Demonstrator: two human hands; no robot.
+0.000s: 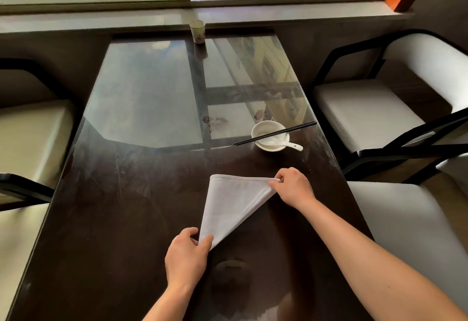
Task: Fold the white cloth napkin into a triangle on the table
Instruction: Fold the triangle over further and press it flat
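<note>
The white cloth napkin (231,204) lies in a triangle shape on the dark glossy table (121,219), its straight hemmed edge at the far side and its point toward me. My left hand (186,257) pinches the near corner between thumb and fingers. My right hand (293,186) pinches the far right corner, holding it slightly off the table. The far left corner rests on the table, free of both hands.
A white bowl (270,135) with a white spoon (291,145) and black chopsticks (276,133) across it stands beyond my right hand. A paper cup (197,31) stands at the table's far edge. Cushioned chairs (367,113) flank both sides.
</note>
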